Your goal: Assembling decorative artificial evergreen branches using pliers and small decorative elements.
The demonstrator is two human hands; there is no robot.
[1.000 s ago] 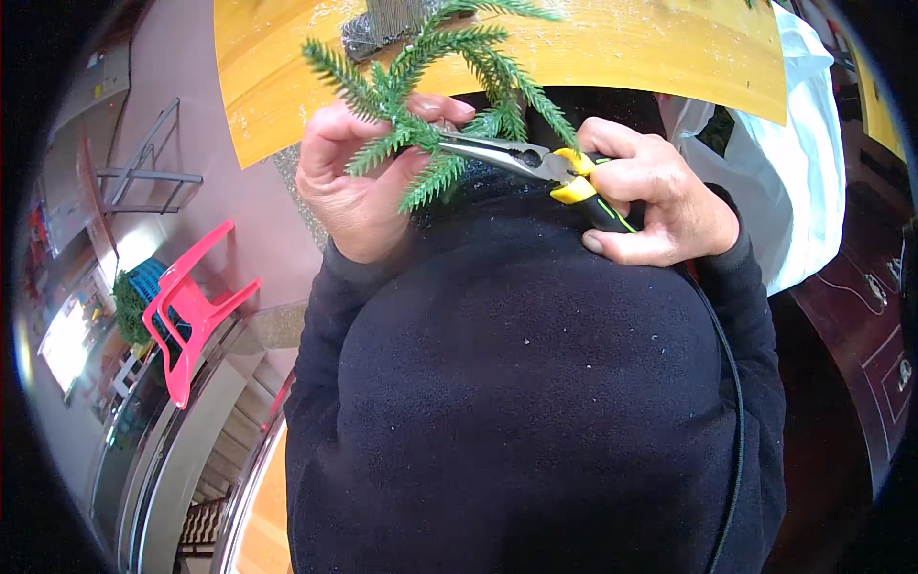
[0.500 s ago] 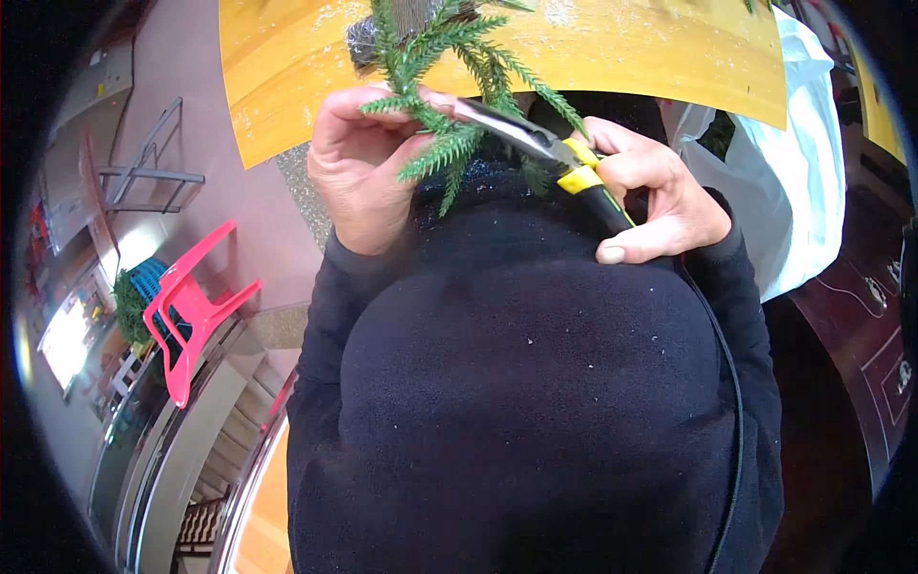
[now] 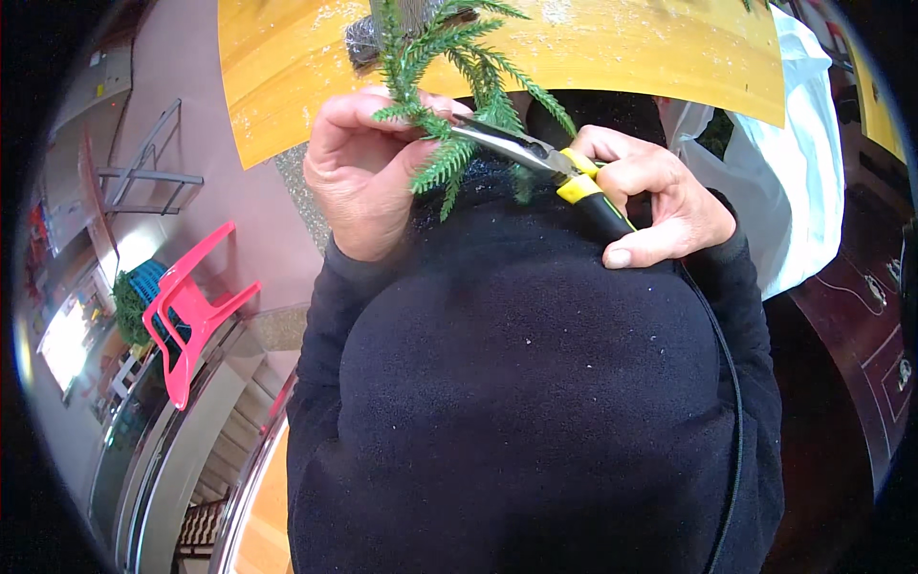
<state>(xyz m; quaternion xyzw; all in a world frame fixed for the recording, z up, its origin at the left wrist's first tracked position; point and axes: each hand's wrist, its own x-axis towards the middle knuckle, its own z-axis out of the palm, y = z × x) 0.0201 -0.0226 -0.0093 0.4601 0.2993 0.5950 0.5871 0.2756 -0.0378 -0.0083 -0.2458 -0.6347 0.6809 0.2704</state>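
My left hand (image 3: 371, 172) pinches a green artificial pine branch (image 3: 417, 72) near a fork of its stems, its fingertips partly behind the needles. Long-nose pliers (image 3: 591, 196) with black and yellow handles are gripped in my right hand (image 3: 660, 191). The pliers' metal jaws point up and left, with their tips at the branch stem beside my left fingertips. Exactly what lies between the jaw tips is hidden by needles and fingers. Several sprigs of the branch spread toward the table and down in front of my dark top.
A yellow wooden table (image 3: 277, 77) spans the far side, sprinkled with small pale bits. On it lies a bundle of thin dark wire (image 3: 363, 43). A white plastic bag (image 3: 789, 172) hangs at the right. To the left are a pink chair (image 3: 191, 311) and a metal folding frame (image 3: 143, 172).
The pliers have turned slightly, and their jaw tips sit a little lower at the stem. The branch has shifted slightly with my left hand. My right hand keeps its hold.
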